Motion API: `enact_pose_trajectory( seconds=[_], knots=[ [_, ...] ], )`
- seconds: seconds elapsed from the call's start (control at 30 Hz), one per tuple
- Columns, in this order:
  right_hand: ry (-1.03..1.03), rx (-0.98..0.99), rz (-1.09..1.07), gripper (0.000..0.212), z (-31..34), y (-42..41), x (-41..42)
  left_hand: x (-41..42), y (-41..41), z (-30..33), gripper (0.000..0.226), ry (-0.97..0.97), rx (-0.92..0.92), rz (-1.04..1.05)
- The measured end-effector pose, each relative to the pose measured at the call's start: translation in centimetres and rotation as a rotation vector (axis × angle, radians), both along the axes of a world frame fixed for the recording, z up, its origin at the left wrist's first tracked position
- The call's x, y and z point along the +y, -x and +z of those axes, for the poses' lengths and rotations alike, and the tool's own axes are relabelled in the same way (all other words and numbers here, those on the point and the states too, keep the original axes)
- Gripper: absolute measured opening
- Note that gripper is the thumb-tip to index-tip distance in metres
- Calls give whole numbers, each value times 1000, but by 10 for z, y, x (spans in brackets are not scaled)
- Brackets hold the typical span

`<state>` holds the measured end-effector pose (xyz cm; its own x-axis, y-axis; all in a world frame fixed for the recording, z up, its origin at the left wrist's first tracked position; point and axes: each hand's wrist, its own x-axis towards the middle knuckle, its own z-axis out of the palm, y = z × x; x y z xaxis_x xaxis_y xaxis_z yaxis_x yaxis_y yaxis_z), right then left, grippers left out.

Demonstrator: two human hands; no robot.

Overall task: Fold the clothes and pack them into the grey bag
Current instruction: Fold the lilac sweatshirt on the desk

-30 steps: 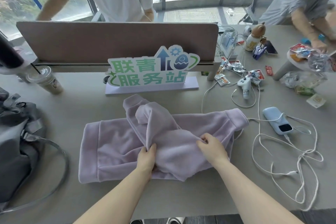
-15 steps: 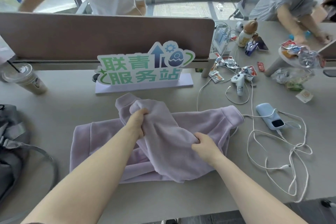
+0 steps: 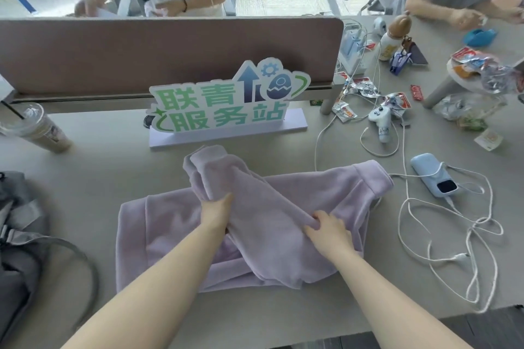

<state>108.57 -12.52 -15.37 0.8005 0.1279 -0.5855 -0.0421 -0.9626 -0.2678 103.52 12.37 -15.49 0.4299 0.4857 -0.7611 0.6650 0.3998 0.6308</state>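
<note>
Grey desk [image 3: 283, 306] w/ divider panel behind, windows beyond. Lying flat btwn both hands: lilac fleece top [image 3: 158, 235], sleeve [image 3: 226, 178] crossing diagonally over body, cuff pointing away from hands. Left hand [image 3: 217, 214] pinching sleeve edge mid-length, thumb on top, fingers hidden under fabric. Right hand [image 3: 330, 231] gripping a bunched ridge of cloth, fingers curled in. Grey bag [image 3: 19, 249] sitting well off to left of left hand, not yet getting anything. Looking soft, light, floppy, prob. clingy not slippery; sagging wherever unsupported. Best taking hold at seams, cuff or hem, w/ hands spread wide, keeping folds from slumping. Cables [image 3: 453, 235] lying just right of right hand, risking snagging.
</note>
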Motion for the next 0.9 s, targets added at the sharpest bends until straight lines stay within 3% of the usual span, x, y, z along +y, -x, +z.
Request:
enact_pose_trajectory(
  seconds=[0.1, 0.23, 0.33, 0.43, 0.53, 0.67, 0.73, 0.8, 0.9],
  knots=[
    [-120, -32, -20, 15, 1, 0, -2, -15, 11, 0, 39, 50, -12, -16],
    [-324, -295, -149, 14, 4, 5, -9, 3, -2, 8, 24, -149, -176, -24],
    [-225, -136, -73, 22, 0, 10, -12, 25, -17, 17, 44, -35, -204, 33],
    [-178, -32, -50, 31, -2, 11, -7, 50, -36, 16, 29, 111, -114, 46],
    [-197, -98, -39, 20, 1, 10, -2, 57, -50, 23, 11, 180, -69, -79],
    [-320, -280, -94, 13, 3, 14, -2, 57, -59, 28, 10, 145, -111, 16],
    [-312, -235, -91, 17, 2, 14, 0, 55, -56, 29, 25, 129, -32, -1],
    [-274, -149, -69, 20, 2, 15, 2, 53, -56, 24, 47, 52, 23, -99],
    [-245, -144, 4, 20, 1, 18, 3, 41, -63, 22, 53, -163, 48, -294]
  ],
)
